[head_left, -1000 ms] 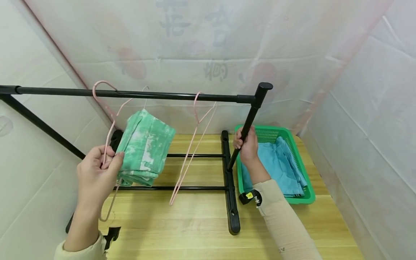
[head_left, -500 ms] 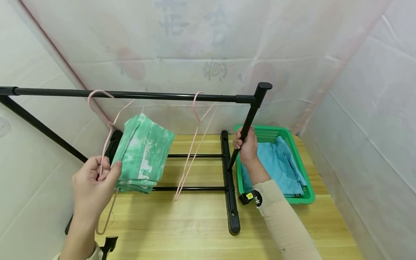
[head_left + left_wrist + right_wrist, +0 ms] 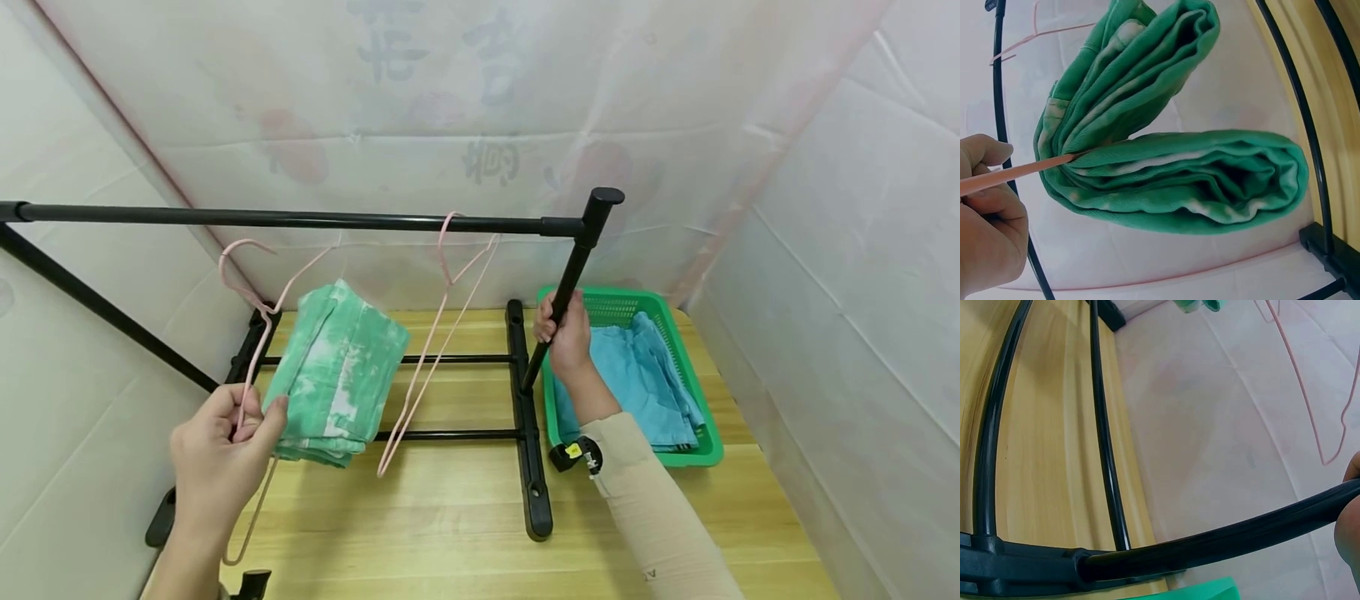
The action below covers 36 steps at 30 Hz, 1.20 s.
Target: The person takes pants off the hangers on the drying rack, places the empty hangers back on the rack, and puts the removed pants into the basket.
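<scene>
My left hand (image 3: pixel 221 454) pinches the side of a pink clothes hanger (image 3: pixel 260 342) between thumb and fingers. Draped over that hanger is a folded green-and-white tie-dyed garment (image 3: pixel 341 375); its thick layers (image 3: pixel 1185 181) hang to both sides of the hanger bar in the left wrist view. The hook of this hanger stands below the black rail (image 3: pixel 330 220), apart from it. My right hand (image 3: pixel 568 342) grips the right upright post (image 3: pixel 576 271) of the black clothes rack, and the right wrist view shows only part of that hand at its edge.
A second pink hanger (image 3: pixel 420 367) hangs bare on the rail, right of the garment. Behind the right post, a green basket (image 3: pixel 711 454) holds folded blue cloth (image 3: pixel 637 383). The rack's feet (image 3: pixel 534 475) stand on a wooden table (image 3: pixel 420 533), with pale sheeting around it.
The left hand has lowered the hanger and green garment. Its hook, earlier at rail height, is now below the rail. The bare hanger swings a little; the right hand keeps its grip.
</scene>
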Motion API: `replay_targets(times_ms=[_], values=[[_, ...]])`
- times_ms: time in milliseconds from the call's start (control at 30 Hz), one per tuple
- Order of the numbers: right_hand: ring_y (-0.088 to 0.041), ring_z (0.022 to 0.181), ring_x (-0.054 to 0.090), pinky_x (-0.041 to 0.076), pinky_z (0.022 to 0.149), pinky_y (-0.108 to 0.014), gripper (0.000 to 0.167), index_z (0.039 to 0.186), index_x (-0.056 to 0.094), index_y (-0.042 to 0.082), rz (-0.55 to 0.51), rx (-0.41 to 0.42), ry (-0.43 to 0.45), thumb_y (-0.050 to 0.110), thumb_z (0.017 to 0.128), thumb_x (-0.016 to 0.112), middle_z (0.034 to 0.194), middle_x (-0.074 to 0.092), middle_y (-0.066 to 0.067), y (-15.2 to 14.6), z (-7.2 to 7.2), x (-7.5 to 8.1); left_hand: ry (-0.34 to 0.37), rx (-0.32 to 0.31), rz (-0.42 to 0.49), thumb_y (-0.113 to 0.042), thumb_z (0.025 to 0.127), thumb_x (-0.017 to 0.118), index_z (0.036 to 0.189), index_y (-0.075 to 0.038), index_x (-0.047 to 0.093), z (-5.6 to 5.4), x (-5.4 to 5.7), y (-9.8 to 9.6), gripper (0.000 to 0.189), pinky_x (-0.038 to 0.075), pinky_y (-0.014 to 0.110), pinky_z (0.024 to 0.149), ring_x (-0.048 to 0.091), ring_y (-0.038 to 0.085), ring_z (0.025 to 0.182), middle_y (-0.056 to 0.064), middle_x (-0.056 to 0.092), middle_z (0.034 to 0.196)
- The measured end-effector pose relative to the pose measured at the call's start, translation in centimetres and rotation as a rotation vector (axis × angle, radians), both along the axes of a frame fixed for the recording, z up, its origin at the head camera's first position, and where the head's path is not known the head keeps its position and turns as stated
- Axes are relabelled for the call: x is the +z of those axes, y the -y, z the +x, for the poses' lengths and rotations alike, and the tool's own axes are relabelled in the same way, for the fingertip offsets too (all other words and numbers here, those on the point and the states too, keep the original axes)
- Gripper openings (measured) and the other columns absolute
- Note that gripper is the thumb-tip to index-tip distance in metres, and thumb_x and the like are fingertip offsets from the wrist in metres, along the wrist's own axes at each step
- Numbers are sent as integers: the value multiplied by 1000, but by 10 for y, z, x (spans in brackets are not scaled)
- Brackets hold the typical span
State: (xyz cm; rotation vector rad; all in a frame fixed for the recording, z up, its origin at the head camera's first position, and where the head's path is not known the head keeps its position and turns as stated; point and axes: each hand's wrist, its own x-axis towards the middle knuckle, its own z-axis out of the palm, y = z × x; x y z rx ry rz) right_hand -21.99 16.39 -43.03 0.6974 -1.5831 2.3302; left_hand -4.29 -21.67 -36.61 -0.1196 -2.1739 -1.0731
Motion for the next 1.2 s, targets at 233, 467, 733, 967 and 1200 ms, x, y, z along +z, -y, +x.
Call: replay_targets(times_ms=[233, 467, 733, 967, 1200], values=[[-26, 47, 18, 16, 49, -42, 59, 73, 46, 16, -9, -11, 21, 64, 100, 26, 55, 36, 7, -2, 1, 3, 2, -47, -21, 14, 77, 75, 74, -6, 53, 0, -6, -5, 30, 24, 19, 38, 26, -3, 42, -4, 35, 50], [-26, 47, 18, 16, 49, -41, 59, 74, 46, 16, -12, -10, 18, 63, 101, 25, 56, 38, 8, -1, 1, 2, 4, -90, -47, 12, 77, 77, 75, -8, 53, -1, -11, -9, 31, 25, 17, 39, 27, -5, 44, -6, 34, 50], [-30, 47, 17, 17, 48, -42, 60, 75, 45, 14, 4, -14, 1, 62, 101, 24, 56, 38, 7, 2, 0, 2, 4, -115, -64, 11, 77, 78, 76, -9, 53, 0, -17, -12, 32, 27, 14, 40, 28, -4, 45, -7, 35, 52], [-28, 47, 20, 19, 48, -41, 60, 74, 46, 14, -3, -15, 6, 64, 101, 24, 55, 39, 8, 5, 1, 1, 10, -141, -60, 12, 77, 77, 76, -9, 53, 0, -23, -13, 32, 27, 13, 39, 28, -7, 45, -7, 35, 53], [-31, 48, 20, 19, 48, -42, 61, 74, 47, 14, -6, -23, 9, 64, 100, 24, 55, 40, 7, 6, 2, 2, 11, -150, -65, 11, 78, 77, 76, -10, 53, -1, -25, -15, 32, 26, 12, 38, 28, -7, 45, -7, 35, 53]])
